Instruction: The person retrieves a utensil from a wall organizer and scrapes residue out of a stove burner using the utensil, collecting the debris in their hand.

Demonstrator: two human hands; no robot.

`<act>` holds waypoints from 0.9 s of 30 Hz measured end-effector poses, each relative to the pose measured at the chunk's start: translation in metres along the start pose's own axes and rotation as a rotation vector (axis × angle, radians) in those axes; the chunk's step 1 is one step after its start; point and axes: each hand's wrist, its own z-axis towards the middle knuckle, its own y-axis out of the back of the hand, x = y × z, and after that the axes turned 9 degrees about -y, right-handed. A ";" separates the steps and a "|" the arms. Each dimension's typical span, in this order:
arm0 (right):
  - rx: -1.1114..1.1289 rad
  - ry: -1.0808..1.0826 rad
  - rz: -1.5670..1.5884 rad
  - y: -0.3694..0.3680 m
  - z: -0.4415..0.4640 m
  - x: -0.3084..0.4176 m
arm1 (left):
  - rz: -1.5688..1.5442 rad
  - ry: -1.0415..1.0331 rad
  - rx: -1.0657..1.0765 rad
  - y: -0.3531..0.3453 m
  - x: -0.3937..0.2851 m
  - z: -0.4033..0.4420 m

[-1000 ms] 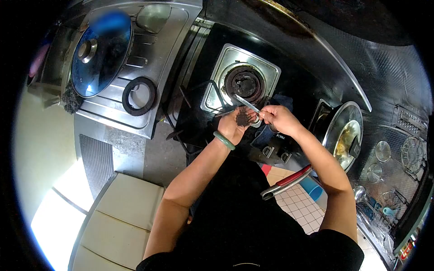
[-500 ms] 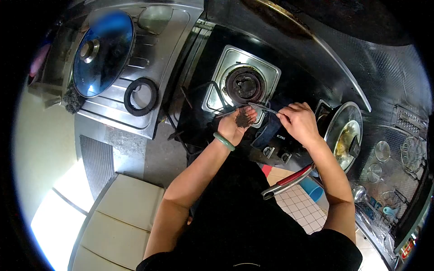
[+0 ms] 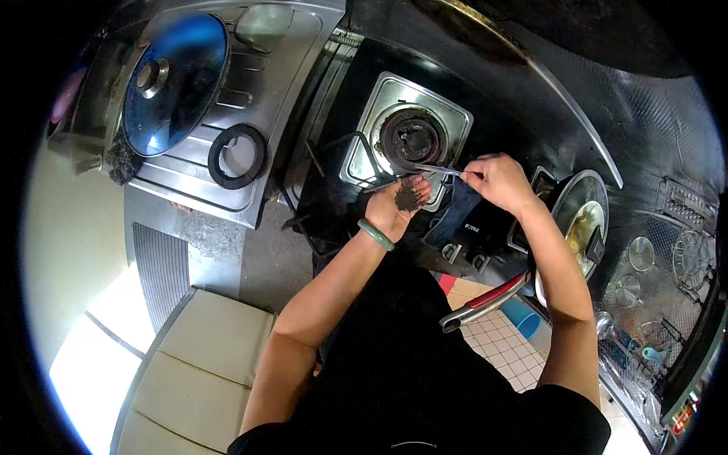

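My left hand [image 3: 394, 211] is palm up at the near edge of the burner tray, a green bangle [image 3: 376, 235] on its wrist. A small heap of dark crumbly dirt [image 3: 407, 196] lies in its palm and on its fingers. Pinched in my right hand [image 3: 497, 182] is a thin metal tool [image 3: 438, 170]; its exact kind is unclear. The tool's tip reaches the near rim of the dark, grimy burner [image 3: 413, 141], just above my left fingers. Around the burner is a square metal drip tray [image 3: 457, 114].
A black ring [image 3: 216, 155] and a glass lid [image 3: 178, 95] rest on the steel sink drainer [image 3: 284, 57] at left. The pan support [image 3: 366, 145] stands tilted beside the burner. A lidded pan [image 3: 580, 193], its red handle [image 3: 485, 299] jutting toward me, sits at right.
My right hand has shifted slightly right, and the tool's tip has moved up a little to the burner's near rim. My left hand stays nearly still with the dirt in its palm.
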 end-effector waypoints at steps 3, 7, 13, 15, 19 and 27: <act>0.124 -0.064 0.101 0.003 0.011 -0.006 | 0.011 0.004 -0.008 -0.001 0.000 0.001; 0.152 -0.034 0.137 0.004 0.018 0.000 | 0.023 0.006 -0.012 -0.006 0.000 -0.001; 0.303 -0.150 0.389 -0.013 0.016 0.014 | -0.033 0.022 0.013 0.000 0.004 0.004; 0.263 -0.152 0.497 -0.035 0.014 0.010 | -0.008 0.012 0.014 -0.008 0.000 -0.001; 0.311 -0.216 0.571 -0.052 0.011 0.017 | 0.006 0.010 0.034 -0.002 0.000 0.001; 0.306 -0.271 0.612 -0.058 0.009 0.027 | 0.005 0.005 0.005 -0.003 0.001 -0.001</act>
